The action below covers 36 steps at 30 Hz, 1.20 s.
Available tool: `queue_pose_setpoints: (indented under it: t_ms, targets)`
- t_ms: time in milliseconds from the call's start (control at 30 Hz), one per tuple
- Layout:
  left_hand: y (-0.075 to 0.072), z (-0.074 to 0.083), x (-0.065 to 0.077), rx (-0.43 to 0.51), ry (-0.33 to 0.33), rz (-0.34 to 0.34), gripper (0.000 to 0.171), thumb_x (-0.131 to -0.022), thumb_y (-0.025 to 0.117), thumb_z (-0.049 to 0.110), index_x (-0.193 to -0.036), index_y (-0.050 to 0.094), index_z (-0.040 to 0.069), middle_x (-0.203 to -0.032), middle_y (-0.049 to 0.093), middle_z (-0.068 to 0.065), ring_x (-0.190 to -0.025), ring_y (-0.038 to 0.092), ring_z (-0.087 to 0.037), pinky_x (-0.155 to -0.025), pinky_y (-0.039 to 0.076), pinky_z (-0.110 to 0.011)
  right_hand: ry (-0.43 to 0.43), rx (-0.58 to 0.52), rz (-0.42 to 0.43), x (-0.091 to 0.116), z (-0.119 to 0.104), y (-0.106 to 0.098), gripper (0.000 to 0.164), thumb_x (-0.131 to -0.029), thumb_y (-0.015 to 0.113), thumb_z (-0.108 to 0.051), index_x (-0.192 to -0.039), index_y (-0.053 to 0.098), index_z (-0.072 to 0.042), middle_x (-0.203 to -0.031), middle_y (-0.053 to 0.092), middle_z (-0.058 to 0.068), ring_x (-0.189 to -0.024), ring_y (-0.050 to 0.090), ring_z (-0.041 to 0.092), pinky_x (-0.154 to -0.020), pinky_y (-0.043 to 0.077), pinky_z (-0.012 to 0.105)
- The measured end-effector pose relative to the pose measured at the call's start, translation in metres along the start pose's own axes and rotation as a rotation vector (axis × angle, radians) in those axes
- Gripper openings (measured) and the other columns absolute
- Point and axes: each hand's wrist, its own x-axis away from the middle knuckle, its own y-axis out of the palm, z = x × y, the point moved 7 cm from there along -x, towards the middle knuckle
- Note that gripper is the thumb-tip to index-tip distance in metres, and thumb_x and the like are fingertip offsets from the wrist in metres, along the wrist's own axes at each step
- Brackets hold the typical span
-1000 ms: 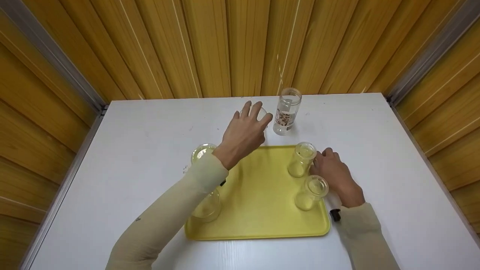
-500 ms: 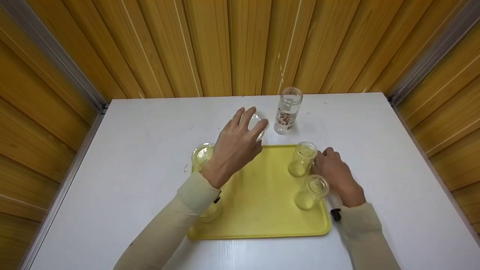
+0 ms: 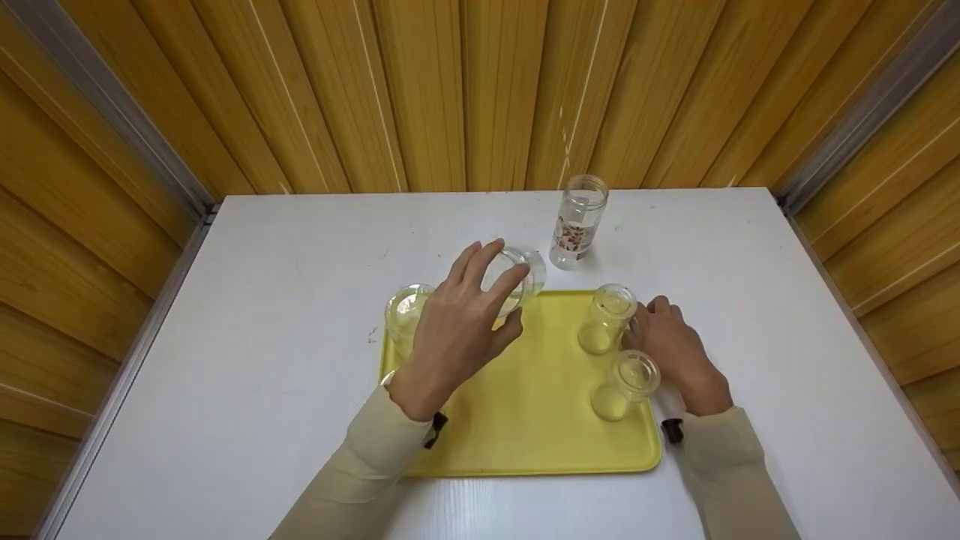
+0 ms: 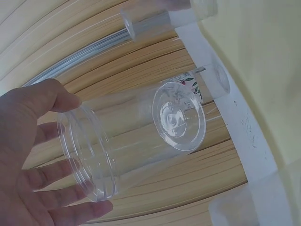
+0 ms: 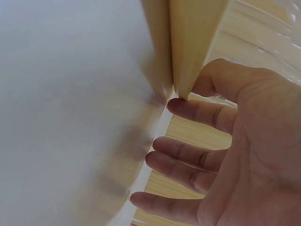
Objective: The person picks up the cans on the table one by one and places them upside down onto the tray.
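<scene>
My left hand (image 3: 461, 322) grips a clear jar (image 4: 134, 141) by its threaded mouth end, thumb on one side and fingers on the other. The jar is tilted above the far edge of the yellow tray (image 3: 536, 390), its round base facing away from the palm. At the tray's right side, the thumb and index finger of my right hand (image 3: 667, 345) pinch its rim (image 5: 195, 42), while the other fingers stay straight. Two clear jars, a far one (image 3: 606, 319) and a near one (image 3: 624, 386), stand on the tray's right side.
Behind the tray, a clear bottle (image 3: 577, 225) with a brown leaf print stands on the white table (image 3: 285, 300). Another clear jar (image 3: 405, 311) stands at the tray's left side, with one more mostly hidden by my left wrist. Wood-patterned walls (image 3: 420, 97) enclose the table.
My left hand has drawn back toward me and slightly left, bringing the jar from behind the tray to over its far edge. My right hand has stayed at the tray's rim.
</scene>
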Motion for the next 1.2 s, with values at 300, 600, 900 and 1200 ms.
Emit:
queue_pose_setpoints:
  t_ms: [300, 600, 900, 1200]
  targets:
    - [-0.019, -0.016, 0.009, 0.208, -0.138, 0.100, 0.049, -0.086, 0.083, 0.016, -0.133, 0.069, 0.016, -0.144, 0.060, -0.016, -0.126, 0.063, -0.037, -0.054, 0.055, -0.036, 0.007, 0.006, 0.009, -0.001, 0.000, -0.001, 0.044, -0.110, 0.049, -0.024, -0.138, 0.058, 0.007, -0.125, 0.049, 0.034, -0.117, 0.050, 0.052, -0.080, 0.053, 0.068]
    - [-0.022, -0.041, 0.018, 0.553, -0.308, 0.139, 0.048, -0.089, 0.084, 0.017, -0.134, 0.069, 0.012, -0.142, 0.061, -0.013, -0.093, 0.070, -0.022, -0.067, 0.060, -0.038, 0.007, 0.005, 0.002, -0.001, 0.000, 0.000, 0.043, -0.110, 0.048, -0.024, -0.139, 0.059, 0.006, -0.127, 0.050, 0.034, -0.120, 0.050, 0.052, -0.081, 0.053, 0.069]
    - [-0.023, -0.060, 0.025, 0.823, -0.487, 0.130, 0.049, -0.091, 0.083, 0.016, -0.138, 0.067, 0.010, -0.140, 0.063, -0.003, -0.124, 0.063, -0.026, -0.081, 0.064, -0.043, 0.005, -0.001, 0.004, -0.001, 0.002, 0.000, 0.044, -0.110, 0.050, -0.027, -0.140, 0.058, 0.004, -0.128, 0.050, 0.033, -0.120, 0.050, 0.052, -0.081, 0.053, 0.068]
    - [-0.022, -0.066, 0.027, 1.066, -0.548, 0.114, 0.049, -0.095, 0.077, 0.013, -0.141, 0.063, 0.003, -0.141, 0.060, -0.009, -0.122, 0.065, -0.027, -0.079, 0.064, -0.041, 0.021, -0.002, -0.007, -0.001, 0.003, 0.001, 0.045, -0.109, 0.050, -0.027, -0.141, 0.057, 0.003, -0.129, 0.049, 0.032, -0.121, 0.049, 0.051, -0.083, 0.053, 0.068]
